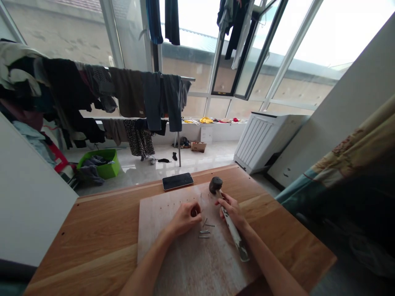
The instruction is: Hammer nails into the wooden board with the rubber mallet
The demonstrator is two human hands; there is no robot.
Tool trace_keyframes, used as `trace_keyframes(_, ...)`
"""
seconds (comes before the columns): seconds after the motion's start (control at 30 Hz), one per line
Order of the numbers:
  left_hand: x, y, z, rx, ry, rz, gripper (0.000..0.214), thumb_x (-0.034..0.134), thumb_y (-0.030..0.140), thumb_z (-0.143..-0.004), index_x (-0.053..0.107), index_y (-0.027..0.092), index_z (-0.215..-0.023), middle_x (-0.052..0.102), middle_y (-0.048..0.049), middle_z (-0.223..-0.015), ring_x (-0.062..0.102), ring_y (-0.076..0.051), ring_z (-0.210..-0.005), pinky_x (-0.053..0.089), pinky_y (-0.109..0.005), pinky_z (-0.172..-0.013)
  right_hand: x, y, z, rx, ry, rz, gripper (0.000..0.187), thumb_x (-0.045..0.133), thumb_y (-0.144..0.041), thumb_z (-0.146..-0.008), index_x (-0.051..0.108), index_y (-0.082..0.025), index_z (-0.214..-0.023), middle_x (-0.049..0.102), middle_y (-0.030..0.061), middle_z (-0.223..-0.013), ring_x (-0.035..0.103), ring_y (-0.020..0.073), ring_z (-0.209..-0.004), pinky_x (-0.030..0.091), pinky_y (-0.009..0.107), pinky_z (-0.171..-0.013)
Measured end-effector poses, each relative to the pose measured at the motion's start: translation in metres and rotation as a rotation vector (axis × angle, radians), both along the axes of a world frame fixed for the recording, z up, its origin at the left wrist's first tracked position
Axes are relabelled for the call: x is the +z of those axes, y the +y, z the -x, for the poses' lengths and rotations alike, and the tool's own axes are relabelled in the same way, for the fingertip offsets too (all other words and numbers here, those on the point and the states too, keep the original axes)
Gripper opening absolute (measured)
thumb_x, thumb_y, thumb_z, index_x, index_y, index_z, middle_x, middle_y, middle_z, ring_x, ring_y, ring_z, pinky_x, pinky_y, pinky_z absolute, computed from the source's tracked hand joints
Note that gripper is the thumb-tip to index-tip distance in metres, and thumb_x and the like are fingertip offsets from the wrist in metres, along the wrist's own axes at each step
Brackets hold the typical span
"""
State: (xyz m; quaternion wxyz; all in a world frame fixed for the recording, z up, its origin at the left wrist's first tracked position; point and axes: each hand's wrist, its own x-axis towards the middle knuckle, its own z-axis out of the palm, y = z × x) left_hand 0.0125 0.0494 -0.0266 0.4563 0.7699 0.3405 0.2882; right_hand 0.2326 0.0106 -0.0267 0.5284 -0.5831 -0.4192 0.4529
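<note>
My right hand (232, 209) is closed round the pale handle of a hammer (230, 224), close under its dark head (215, 184), which hangs just above a light wooden board (173, 263). My left hand (185, 218) rests on the board with its fingers curled in a pinch on something small that I cannot make out. Several loose nails (206, 230) lie on the board between the two hands. A row of small dark dots runs across the board's far part.
The board lies on a wooden table (92, 238). A dark phone (177, 181) lies flat at the table's far edge. Beyond are a rack hung with clothes (129, 94), a green basket (101, 162), a white cabinet (262, 139) and large windows. A patterned curtain (354, 156) hangs at the right.
</note>
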Motion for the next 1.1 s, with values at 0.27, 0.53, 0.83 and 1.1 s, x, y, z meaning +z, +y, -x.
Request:
trace_keyframes(0.27,-0.0058,0.0022,-0.001,-0.007,-0.014,-0.016,0.003,0.055,0.016,-0.072,0.053,0.018,-0.071,0.05,0.0057,-0.064,0.044,-0.01,-0.061,0.034,-0.022,-0.059,-0.0056,0.0003,-0.0018,-0.021,-0.032,0.004,0.05,0.071,-0.058,-0.071,0.064,-0.017,-0.099,0.072,0.0041,-0.079,0.051,0.0098,-0.036,0.039,0.023,-0.031)
trace_keyframes(0.53,-0.0064,0.0034,-0.0004,-0.009,-0.02,-0.03,0.003,0.054,0.017,-0.071,0.053,0.019,-0.073,0.048,0.006,-0.065,0.042,-0.011,-0.061,0.033,-0.023,-0.058,0.0008,-0.003,-0.0013,0.001,-0.044,0.01,0.05,0.07,-0.057,-0.071,0.064,-0.015,-0.097,0.067,0.0017,-0.06,0.049,0.0108,-0.034,0.038,0.023,-0.033)
trace_keyframes(0.83,-0.0039,0.0025,-0.0008,-0.001,-0.008,-0.055,0.003,0.053,0.016,-0.072,0.053,0.019,-0.073,0.048,0.006,-0.064,0.043,-0.011,-0.061,0.034,-0.023,-0.058,-0.0024,-0.0012,-0.0019,0.002,-0.053,-0.024,0.051,0.07,-0.057,-0.071,0.065,-0.015,-0.101,0.073,0.0046,-0.072,0.052,0.0112,-0.036,0.038,0.023,-0.032)
trace_keyframes(1.1,-0.0032,0.0039,-0.0024,0.081,0.001,-0.097,0.002,0.055,0.017,-0.074,0.055,0.019,-0.075,0.053,0.0051,-0.066,0.049,-0.011,-0.061,0.038,-0.023,-0.06,-0.0058,0.0001,-0.0031,-0.001,-0.046,-0.047,0.048,0.068,-0.054,-0.072,0.065,-0.015,-0.101,0.074,0.0061,-0.08,0.052,0.0101,-0.036,0.039,0.023,-0.032)
